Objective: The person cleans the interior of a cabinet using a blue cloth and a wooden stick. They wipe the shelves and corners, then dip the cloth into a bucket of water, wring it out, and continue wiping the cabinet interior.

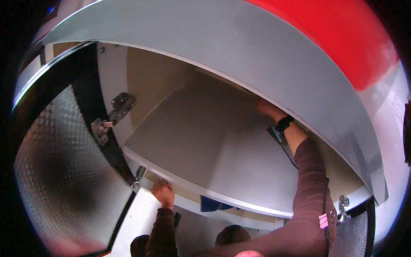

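Observation:
My right arm reaches into a wall cabinet, over its grey shelf (pixel 205 128). My right hand (pixel 269 108) is deep inside, near the back; it is blurred and shadowed, so its fingers and anything in them are unclear. On that wrist sits a black strap with a small device (pixel 277 130) and a cable. My left hand (pixel 163 192) is lower down, its fingers curled beside the front edge of the shelf, at the lower compartment. Whether it grips that edge cannot be made out. A dark blue object (pixel 212 204) shows below the shelf, partly hidden by its front edge.
On the left a black-framed door with textured glass (pixel 64 163) stands swung out on metal hinges (pixel 112 119). Another glass door (pixel 354 231) is at the lower right. Above the opening runs a grey panel (pixel 224 41), with a red surface (pixel 346 38) beyond. A pink clip (pixel 323 221) holds the cable on my sleeve.

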Tool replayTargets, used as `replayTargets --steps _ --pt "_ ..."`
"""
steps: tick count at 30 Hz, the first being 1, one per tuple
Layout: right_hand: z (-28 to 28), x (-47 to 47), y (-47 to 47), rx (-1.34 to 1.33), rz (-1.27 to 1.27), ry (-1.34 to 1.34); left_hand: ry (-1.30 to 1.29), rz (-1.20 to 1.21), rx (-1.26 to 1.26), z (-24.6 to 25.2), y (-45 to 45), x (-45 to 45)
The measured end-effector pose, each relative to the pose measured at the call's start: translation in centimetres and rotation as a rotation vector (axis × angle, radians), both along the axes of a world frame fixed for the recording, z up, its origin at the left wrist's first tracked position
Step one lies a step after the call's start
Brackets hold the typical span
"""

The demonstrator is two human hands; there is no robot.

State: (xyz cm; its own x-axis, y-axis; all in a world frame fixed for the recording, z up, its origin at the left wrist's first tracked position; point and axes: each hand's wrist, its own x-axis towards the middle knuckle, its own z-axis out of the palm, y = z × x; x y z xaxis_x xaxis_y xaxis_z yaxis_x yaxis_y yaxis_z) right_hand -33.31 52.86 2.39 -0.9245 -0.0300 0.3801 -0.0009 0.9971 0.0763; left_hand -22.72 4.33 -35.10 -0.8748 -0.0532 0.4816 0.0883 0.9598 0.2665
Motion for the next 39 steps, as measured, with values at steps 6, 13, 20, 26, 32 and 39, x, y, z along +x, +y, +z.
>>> replayTargets --steps 6,13,20,26,32,39 --pt "1.9 10.9 6.0 0.066 -0.255 0.045 0.019 -0.018 0.029 0.1 -0.1 -0.1" --pt "0.4 11.6 5.9 0.128 -0.346 0.016 -0.031 -0.015 0.051 0.8 -0.4 0.1" --pt "-2.0 -2.1 -1.1 0.11 -0.133 -0.116 -0.056 -0.011 0.054 0.1 -0.3 -0.2" --pt "-6.5 -14.2 -7.4 0.054 -0.108 -0.107 0.019 0.054 0.008 0.4 -1.2 0.5" --pt "-5.3 -23.8 -2.1 0.405 0.137 -0.065 -0.066 -0.068 0.177 0.7 1.2 -0.1" --pt "-6.5 -22.1 -9.5 0.211 0.207 -0.122 -0.019 0.016 0.112 0.1 0.0 0.4"
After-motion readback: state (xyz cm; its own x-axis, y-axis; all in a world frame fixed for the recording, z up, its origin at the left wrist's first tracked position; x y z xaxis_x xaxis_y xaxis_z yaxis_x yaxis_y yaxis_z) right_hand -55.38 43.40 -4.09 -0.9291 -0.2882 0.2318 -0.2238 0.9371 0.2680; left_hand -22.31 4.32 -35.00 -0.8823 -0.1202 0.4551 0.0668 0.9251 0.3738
